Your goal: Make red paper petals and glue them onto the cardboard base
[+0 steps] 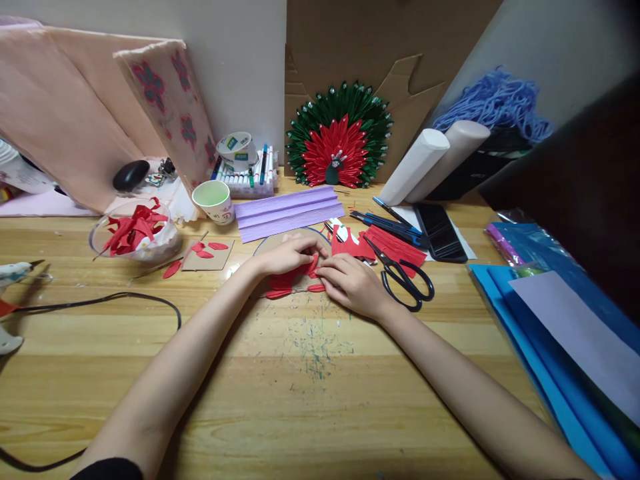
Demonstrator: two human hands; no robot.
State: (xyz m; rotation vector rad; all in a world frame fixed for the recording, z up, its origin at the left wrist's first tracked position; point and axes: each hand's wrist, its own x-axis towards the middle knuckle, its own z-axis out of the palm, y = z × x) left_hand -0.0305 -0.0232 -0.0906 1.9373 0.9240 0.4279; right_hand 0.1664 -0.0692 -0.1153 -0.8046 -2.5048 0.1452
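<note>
Wooden table (320, 400), head view.

Hands: left hand (290, 253) and right hand (351, 283) meet at table centre, over a cluster of red petals (286, 285). The petals lie on a cardboard disc (265, 245), mostly hidden by the hands.
- Left: fingers held together, lightly bent, laid flat on top of the petals. Pressing, not wrapped round anything.
- Right: fingers curled, tips touching the petals' right edge. Cannot tell whether they pinch a petal or only rest on it.

Containers:
- Glass bowl (100, 235), left of the hands, well apart. Holds a loose heap of red paper pieces (133, 228).
- Paper cup (215, 208), upright, behind and left of the hands. Inside looks pale green; liquid or lining, cannot tell.
- Clear marker box (250, 187) against the wall, packed with pens; a tape roll (237, 150) sits on top.
- Cardboard scrap (220, 259) between bowl and hands serves as a tray: a few red petals on it, one more just off its left edge.

Nearby: black scissors (406, 281) just right of the right hand, lying closed. Folded purple crepe paper (287, 212) behind the hands. A green-and-red paper rosette (340, 137) leans on cardboard at the back. Blue sheets (540, 333) stacked at the right edge. Glue gun (15, 270) at far left, with its black cord running across the table.
</note>
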